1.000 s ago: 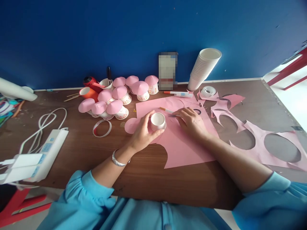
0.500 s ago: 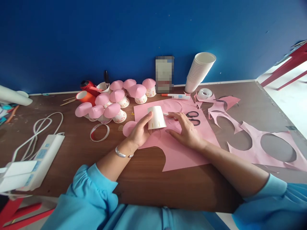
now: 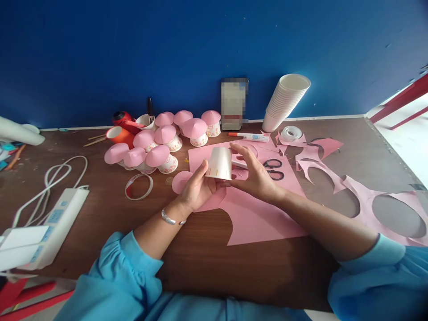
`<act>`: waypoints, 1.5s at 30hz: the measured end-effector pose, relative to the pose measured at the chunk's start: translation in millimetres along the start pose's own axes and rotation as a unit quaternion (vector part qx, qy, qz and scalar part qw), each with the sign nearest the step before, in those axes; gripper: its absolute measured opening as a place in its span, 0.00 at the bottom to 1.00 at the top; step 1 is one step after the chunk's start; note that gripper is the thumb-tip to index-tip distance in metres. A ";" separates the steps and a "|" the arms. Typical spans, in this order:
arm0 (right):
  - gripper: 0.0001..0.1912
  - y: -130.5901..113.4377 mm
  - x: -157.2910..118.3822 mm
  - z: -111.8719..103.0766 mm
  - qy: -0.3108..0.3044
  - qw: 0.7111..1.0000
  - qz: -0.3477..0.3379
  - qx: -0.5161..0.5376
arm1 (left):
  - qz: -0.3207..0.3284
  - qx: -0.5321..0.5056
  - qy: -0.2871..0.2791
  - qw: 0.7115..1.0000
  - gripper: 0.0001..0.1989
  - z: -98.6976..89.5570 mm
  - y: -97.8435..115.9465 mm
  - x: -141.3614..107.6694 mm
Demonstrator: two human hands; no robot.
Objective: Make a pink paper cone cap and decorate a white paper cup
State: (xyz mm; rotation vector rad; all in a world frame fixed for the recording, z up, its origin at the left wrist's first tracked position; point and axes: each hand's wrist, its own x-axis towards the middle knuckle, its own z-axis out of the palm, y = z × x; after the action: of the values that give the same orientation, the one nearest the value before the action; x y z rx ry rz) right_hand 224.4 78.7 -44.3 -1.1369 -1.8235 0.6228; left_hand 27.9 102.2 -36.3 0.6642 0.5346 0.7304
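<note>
Your right hand (image 3: 258,177) has neared the tapered paper cup (image 3: 219,163), fingers apart; your left hand (image 3: 196,188) clamps it, flat pink paper (image 3: 259,218) beneath its fingers.

1 camera, head-worn. Looks forward and down from above and behind the grip on the white cup (image 3: 219,163), fairly close; grip near mid-frame. Beyond grip: blue wall (image 3: 167,49). Nearer side: blue shirt (image 3: 195,307) along lower edge. Tabletop (image 3: 200,267) both sides.
</note>
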 end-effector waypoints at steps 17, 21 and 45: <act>0.17 60.6 42.7 -56.1 -0.031 0.891 0.073 -0.446 | 0.119 0.325 0.091 0.934 0.33 -5.4 -14.1 -2.0; 0.17 65.1 45.2 -49.4 -0.028 0.880 0.085 -0.467 | 0.140 0.402 0.072 0.902 0.30 -2.2 -11.2 -2.9; 0.16 57.8 84.3 -32.4 -0.110 0.869 0.089 -0.473 | 0.230 0.402 0.218 0.859 0.27 -17.1 -17.1 2.9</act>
State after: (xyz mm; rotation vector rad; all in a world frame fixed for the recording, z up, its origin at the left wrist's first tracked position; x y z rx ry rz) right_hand 261.8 179.0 -37.9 -1.9430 -2.3095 -0.1206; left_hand 25.9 100.8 -60.5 1.4570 1.1511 1.1271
